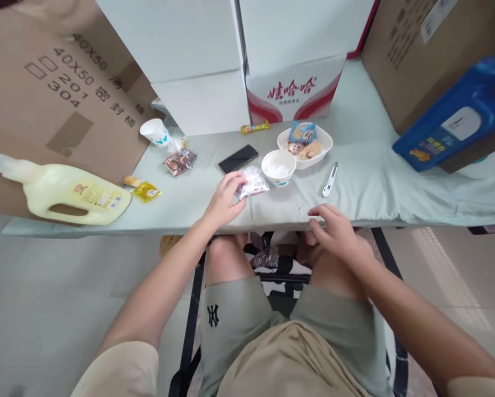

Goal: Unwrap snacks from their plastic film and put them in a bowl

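My left hand (pixel 225 197) rests on the pale green table cover (pixel 363 187), its fingers closed on the edge of a small clear plastic packet (pixel 253 182). Just beyond the packet stands a white bowl (pixel 278 167) with something white in it. My right hand (pixel 334 231) hovers at the table's front edge with fingers loosely curled and nothing visible in them. A white utensil (pixel 329 180) lies a little beyond my right hand.
A white dish of wrapped snacks (pixel 305 144), a black phone (pixel 238 159), a paper cup (pixel 156 132), small snack packets (pixel 180 161) and a yellow jug (pixel 71 196) lie on the table. White cartons (pixel 292 88), cardboard boxes and a blue jug (pixel 454 118) line the back and sides.
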The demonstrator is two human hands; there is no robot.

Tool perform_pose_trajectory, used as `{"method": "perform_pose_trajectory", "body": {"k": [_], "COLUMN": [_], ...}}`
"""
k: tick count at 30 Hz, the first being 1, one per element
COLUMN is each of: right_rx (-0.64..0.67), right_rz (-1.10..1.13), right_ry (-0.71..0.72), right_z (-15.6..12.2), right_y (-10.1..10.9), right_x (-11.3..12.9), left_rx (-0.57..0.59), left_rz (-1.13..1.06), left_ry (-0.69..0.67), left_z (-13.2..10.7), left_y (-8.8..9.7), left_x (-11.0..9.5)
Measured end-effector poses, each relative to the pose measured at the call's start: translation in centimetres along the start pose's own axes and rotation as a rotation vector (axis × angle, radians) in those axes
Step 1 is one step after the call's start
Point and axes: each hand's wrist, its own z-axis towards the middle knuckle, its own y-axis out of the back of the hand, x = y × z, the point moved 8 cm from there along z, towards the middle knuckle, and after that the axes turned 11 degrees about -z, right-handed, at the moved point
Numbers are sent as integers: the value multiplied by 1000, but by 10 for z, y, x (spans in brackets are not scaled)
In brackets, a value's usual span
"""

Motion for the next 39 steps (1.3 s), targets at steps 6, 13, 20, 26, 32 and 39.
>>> {"method": "perform_pose_trajectory", "body": {"k": [6, 13, 20, 26, 32, 39], "right_rx": [-59, 29, -6, -177, -59, -164], "right_rz": [424, 776, 542, 6, -378, -268], "right_ry": [-85, -216, -81, -314, -562, -450], "right_z": [80, 63, 54, 64, 70, 63], "right_y": [-23, -65, -58, -24, -27, -11], "right_x": [2, -5, 8, -58, -131, -118], "left_rx": [-74, -196, -321, -300, -227, -290], "left_rz": [-41, -210, -609, -604, -460, -548], "left_ry": [-130, -117, 207, 274, 231, 431], "left_z": [10, 0, -26, -14, -10, -17], "left_y": [-19, -70, -93, -89, -83, -85], "left_x": [-19, -17, 21, 42, 45, 72]}}
